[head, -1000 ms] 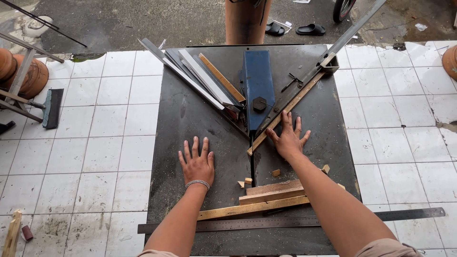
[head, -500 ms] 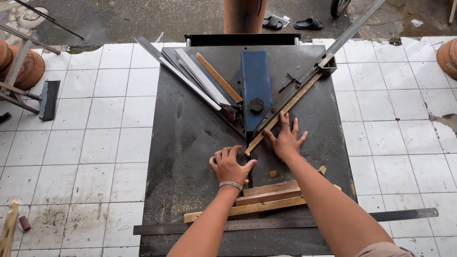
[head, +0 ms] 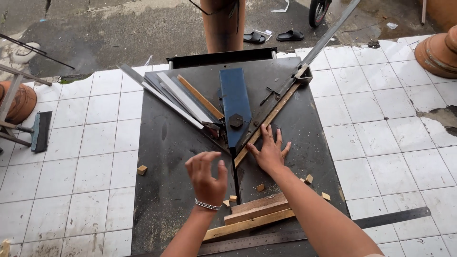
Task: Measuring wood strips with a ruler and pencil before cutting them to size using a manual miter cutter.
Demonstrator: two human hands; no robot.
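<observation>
Nearest me, 6 o'clock: wooden strips (head: 252,215) lie stacked on the black table (head: 166,181).
Left hand (head: 207,178): I see it raised, fingers loosely curled, gripping nothing.
Right hand (head: 270,153): flat, fingers spread, pressing the table beside the long wooden strip (head: 271,115).
Strip at 12 o'clock: pale, slanting along the metal guide (head: 281,95).
</observation>
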